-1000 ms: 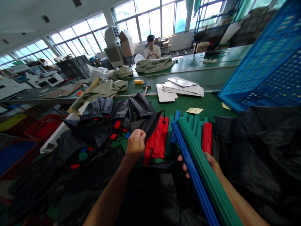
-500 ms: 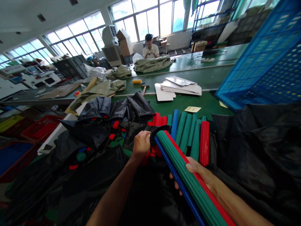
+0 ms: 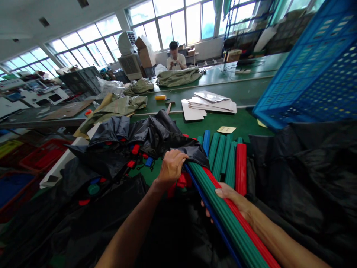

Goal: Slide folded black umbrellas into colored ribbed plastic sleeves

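My right hand (image 3: 227, 197) is wrapped round a bundle of long ribbed tubes (image 3: 220, 201), green, red and blue, slanting from the lower right toward the middle. At their far end, my left hand (image 3: 172, 165) pinches the edge of a black bag (image 3: 192, 149). The bag's mouth lies over the tube ends, so those ends are hidden. Beyond my right hand, several green tubes (image 3: 221, 149), a blue tube (image 3: 206, 141) and a red tube (image 3: 241, 167) lie side by side on the green table. Some red pieces (image 3: 182, 180) show beneath the bundle.
Filled black bags (image 3: 111, 130) with coloured ends spread over the left. A blue crate (image 3: 281, 89) stands tilted at the right, above black material (image 3: 306, 160). White cards (image 3: 212, 104) and a paper label (image 3: 226, 129) lie farther back. A person (image 3: 176, 59) sits across the table.
The bag's opening has come over the far end of the tube bundle, which was bare before. My left hand has moved slightly right, closer to the tubes.
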`<state>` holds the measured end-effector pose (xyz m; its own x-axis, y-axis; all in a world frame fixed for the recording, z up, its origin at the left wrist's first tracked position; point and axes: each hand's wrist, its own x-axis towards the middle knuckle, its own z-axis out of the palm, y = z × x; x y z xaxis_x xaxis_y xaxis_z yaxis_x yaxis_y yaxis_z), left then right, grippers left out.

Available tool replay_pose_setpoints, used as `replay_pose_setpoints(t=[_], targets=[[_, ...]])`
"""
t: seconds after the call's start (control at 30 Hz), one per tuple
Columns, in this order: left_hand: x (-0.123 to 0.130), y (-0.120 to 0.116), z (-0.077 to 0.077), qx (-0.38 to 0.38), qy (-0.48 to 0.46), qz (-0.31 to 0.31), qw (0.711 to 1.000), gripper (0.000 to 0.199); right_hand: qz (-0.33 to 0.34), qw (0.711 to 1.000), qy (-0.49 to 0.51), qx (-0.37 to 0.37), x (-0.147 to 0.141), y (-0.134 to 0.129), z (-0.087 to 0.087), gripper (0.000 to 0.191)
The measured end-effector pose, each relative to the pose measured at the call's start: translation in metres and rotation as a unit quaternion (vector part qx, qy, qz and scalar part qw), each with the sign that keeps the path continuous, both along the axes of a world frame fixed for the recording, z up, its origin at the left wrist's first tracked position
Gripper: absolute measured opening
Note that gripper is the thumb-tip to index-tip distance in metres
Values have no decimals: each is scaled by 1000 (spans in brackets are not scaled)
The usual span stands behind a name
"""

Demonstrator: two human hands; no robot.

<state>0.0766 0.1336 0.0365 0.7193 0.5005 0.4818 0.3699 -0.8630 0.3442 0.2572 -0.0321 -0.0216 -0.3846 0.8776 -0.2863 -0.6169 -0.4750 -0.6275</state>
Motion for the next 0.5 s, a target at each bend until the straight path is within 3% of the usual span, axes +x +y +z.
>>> replay_pose_setpoints(t=[0.07,0.23,0.4,0.5], targets=[[0,2,-3,-8,-4,11,1000,26,-4,999,34,2,5,-1,-7,44],[20,-3,-6,-31,-15,-23,999,27,-20,994,109,10,10,2,-21,64],[53,-16,2,-19,14,-95,995,24,-34,991,127,12,1,11,-17,63],[59,-18,7,-16,37,-147,988,24,-67,990,121,28,-1,13,-11,56]])
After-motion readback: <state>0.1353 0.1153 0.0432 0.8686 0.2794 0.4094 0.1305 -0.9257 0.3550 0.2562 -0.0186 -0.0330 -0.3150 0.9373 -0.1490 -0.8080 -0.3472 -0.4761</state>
